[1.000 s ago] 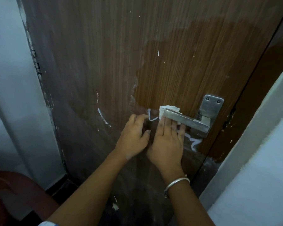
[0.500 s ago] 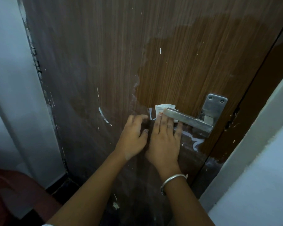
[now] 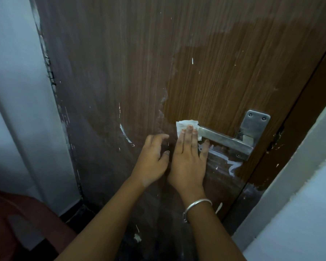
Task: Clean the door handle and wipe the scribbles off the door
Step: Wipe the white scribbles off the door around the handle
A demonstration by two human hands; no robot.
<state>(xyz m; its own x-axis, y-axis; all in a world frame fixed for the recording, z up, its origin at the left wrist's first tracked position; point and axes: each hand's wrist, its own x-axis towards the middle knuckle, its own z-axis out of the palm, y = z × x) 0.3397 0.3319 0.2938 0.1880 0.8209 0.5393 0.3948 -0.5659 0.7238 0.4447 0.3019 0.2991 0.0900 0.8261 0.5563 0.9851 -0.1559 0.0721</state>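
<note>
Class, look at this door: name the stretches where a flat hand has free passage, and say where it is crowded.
Free: the broad door face above the handle and cloth, and the strip between the door's left edge and the curved white mark. Crowded: by the handle's free end, where the right hand, left hand and scribble bunch together.

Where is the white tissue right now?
In the head view, the white tissue is right of centre, pressed against the door under the right hand, at the free end of the door handle.
</note>
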